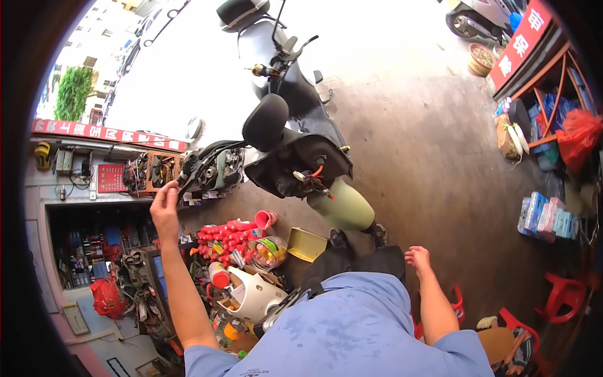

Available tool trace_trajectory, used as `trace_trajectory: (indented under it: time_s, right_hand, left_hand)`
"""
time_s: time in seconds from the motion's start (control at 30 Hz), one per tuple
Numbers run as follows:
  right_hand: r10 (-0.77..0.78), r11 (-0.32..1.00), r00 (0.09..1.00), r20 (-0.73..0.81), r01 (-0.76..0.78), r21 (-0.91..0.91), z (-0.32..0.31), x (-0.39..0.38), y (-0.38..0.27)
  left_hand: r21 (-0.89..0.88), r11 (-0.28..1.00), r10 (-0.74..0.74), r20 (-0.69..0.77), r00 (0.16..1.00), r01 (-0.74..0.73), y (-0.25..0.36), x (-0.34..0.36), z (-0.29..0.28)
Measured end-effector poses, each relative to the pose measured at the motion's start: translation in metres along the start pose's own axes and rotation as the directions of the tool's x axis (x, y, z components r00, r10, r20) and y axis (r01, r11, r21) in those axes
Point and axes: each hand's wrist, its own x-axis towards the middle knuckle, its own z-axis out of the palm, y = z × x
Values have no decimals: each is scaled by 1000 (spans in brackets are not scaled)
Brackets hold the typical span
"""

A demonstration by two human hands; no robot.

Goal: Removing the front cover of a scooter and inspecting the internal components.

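My left hand (164, 206) is raised at the left, fingers pinched on the lower end of a black curved strip (200, 161) that arcs up toward a grey and pale green scooter (298, 94). The scooter stands ahead with its black seat (266, 122) tipped up and the black compartment (300, 164) under it exposed, wires showing. My right hand (418, 257) hangs low at the right over the concrete floor, fingers loosely curled, holding nothing. My blue shirt fills the lower middle.
A cluttered heap lies below the left hand: red bottles (227, 235), a clear jar (266, 252), a yellow tin (306, 244), a white scooter panel (254, 293). A tool shelf (94, 251) is at the left. Red stools (564, 293) and stacked goods (545, 216) stand at the right.
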Motion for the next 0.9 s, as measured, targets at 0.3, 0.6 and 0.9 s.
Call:
trace_trajectory:
  time_s: [0.3,0.6,0.9]
  right_hand:
    - [-543,839,811,218,531,118,173,-77,-200]
    - [-771,588,635,58,673,448,371,-107,-339]
    - [-688,697,723,66,631,341,398,-41,-477]
  left_hand:
    - [-838,504,-412,-22,911,208,-89,0,-14]
    - [-987,-143,-214,-41,976,-73,-103,34,43]
    - [-983,-167,-297,-27,954,-80,-82,39,59]
